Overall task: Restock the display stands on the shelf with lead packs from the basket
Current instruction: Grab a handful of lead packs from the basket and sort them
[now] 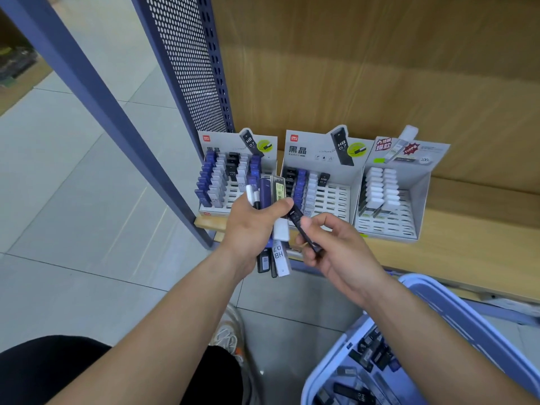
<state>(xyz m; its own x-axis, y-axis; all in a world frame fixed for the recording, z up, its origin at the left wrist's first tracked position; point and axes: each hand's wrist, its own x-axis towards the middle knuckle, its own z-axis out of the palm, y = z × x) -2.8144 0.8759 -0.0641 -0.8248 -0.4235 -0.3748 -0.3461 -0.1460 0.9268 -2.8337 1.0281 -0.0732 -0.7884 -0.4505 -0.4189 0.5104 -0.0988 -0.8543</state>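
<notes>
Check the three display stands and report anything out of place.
In the right stand, dark packs seem to lie slanted along the left wall instead of standing in slots like the white ones. Nothing else stands out.

Shop, stationery aisle. Retail shelving: blue metal upright [96,97], perforated side panel [187,59], wood-look shelf [467,226] and back wall. On shelf, three cardboard display stands [309,153] side by side; printed header cards with brand logo, "HB 0.7", promo bursts on right one. Slotted trays hold rows of lead packs [213,179]: blue, white, black. Near right, light-blue shopping basket [327,372] with more packs. Pale tiled floor [73,200] left; far left, blurred stocked shelving [17,62].
</notes>
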